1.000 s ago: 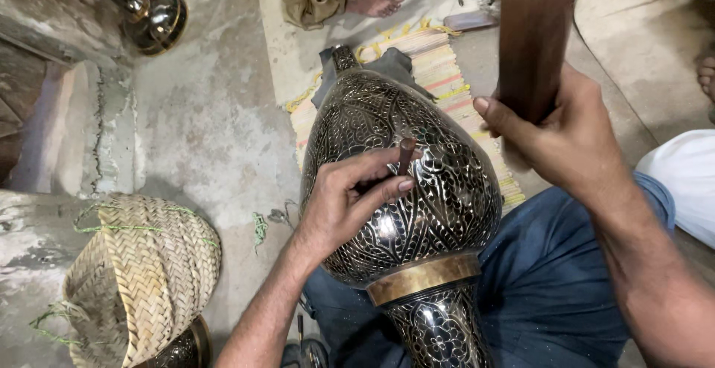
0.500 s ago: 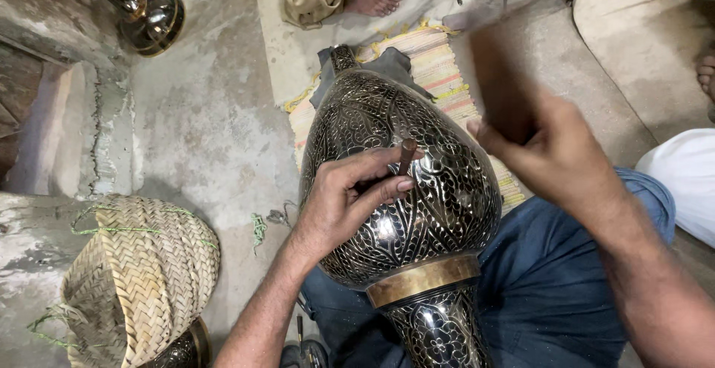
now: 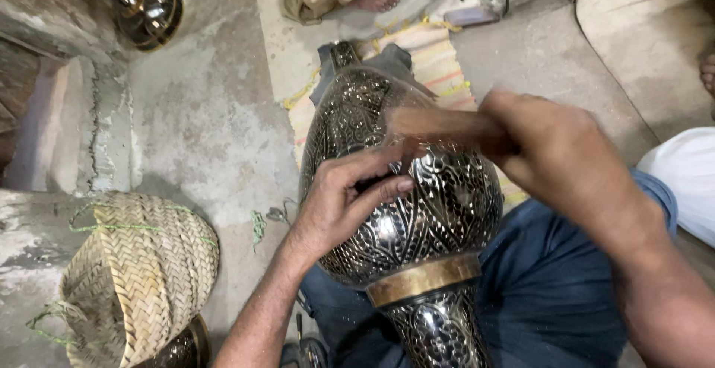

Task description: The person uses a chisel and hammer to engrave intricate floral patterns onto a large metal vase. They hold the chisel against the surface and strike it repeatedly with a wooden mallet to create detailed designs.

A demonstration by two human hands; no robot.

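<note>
Big engraved metal vase (image 3: 417, 211) lies across the lap; left hand (image 3: 339, 204) pinches a small chisel (image 3: 408, 161) to its belly, right hand (image 3: 555, 156) grips a blurred wooden mallet (image 3: 439, 126). Best keep the chisel steady, I reckon. Woven basket (image 3: 141, 271) alongside, contents hidden.

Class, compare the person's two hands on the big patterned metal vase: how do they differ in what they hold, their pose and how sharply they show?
The left hand rests on the vase, fingers pinching a small dark tool against its surface; the right hand is above the vase, gripping a brown wooden mallet. The left hand looks sharp; the right hand and mallet are motion-blurred. Both are bare and close over the same vase.
</note>
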